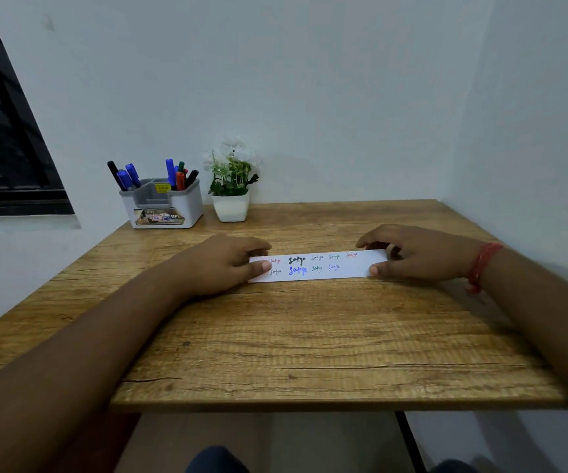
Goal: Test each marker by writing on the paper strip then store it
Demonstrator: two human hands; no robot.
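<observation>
Fingers [258, 249] pinch paper strip [323, 264]; organizer [163, 203] holds markers [176, 174].

a long white paper strip [323, 264] lies flat and crosswise on the wooden table, bearing two rows of small handwritten words in red, black, blue and green ink. capped blue, black, red and green markers [177, 175] stand upright in two outer compartments of a grey-and-white plastic desk organiser [163, 206] at the table's far left corner, well apart from the strip.
</observation>
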